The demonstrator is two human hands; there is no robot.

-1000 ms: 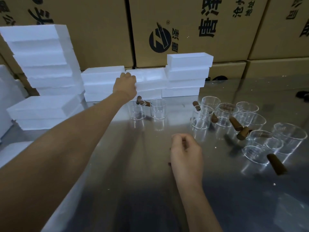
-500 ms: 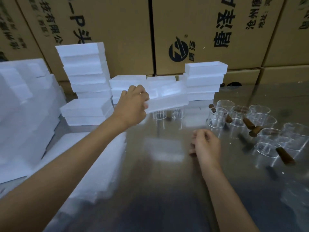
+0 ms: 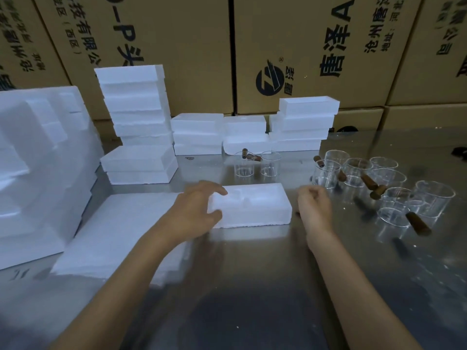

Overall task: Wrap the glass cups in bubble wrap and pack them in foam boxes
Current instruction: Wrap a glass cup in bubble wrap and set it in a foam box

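Foam box (image 3: 252,205) lies flat mid-desk (image 3: 252,286), its moulded cavities empty; the left hand (image 3: 194,208) grips its left end with thumb and fingers. Right hand (image 3: 314,207) rests curled beside its right end, holding nothing. Glass cups (image 3: 379,183) stand empty toward the desk's right edge.

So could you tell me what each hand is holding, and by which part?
The left hand grips the foam box by its left end; the right hand is curled, holding nothing visible.
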